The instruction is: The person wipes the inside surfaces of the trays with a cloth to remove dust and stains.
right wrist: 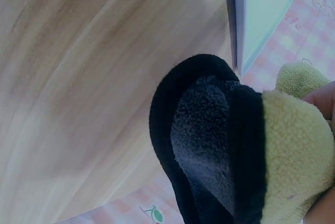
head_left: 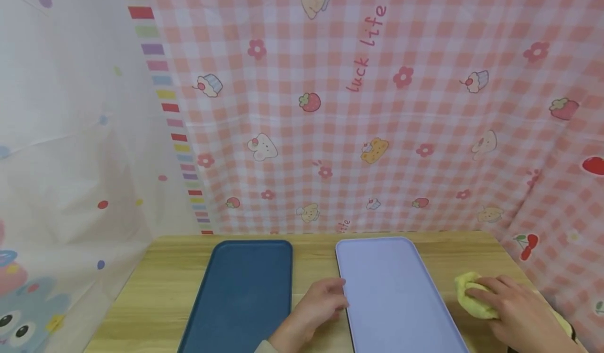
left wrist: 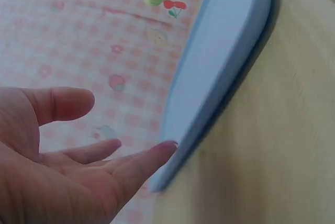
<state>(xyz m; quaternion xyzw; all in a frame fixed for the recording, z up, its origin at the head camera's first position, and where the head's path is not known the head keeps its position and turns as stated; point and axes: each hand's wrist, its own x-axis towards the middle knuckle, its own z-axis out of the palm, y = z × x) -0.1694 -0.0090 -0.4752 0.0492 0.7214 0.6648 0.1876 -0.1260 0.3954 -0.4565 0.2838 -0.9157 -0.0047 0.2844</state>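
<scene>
Presently, right hand (head_left: 522, 311) pinches cloth (head_left: 473, 308); left hand (head_left: 321, 305), fingers loosely spread, is between blue tray (head_left: 243, 295) and lilac tray (head_left: 394, 292).

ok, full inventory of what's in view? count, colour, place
dark tray: 1, dark blue, on the table's left half
light tray: 1, lavender, right of the dark tray
cloth: 1, yellow with dark grey side and black edging, right of the light tray
table: 1, light wood, under both trays
checked backdrop: sheet count unclear, pink and white with prints, behind and right
plain backdrop: 1, white with coloured dots, left
sleeve cuff: 1, pale, at left wrist
left hand: 1, bare, at the light tray's left edge, contact unclear
right hand: 1, bare, gripping the cloth
</scene>
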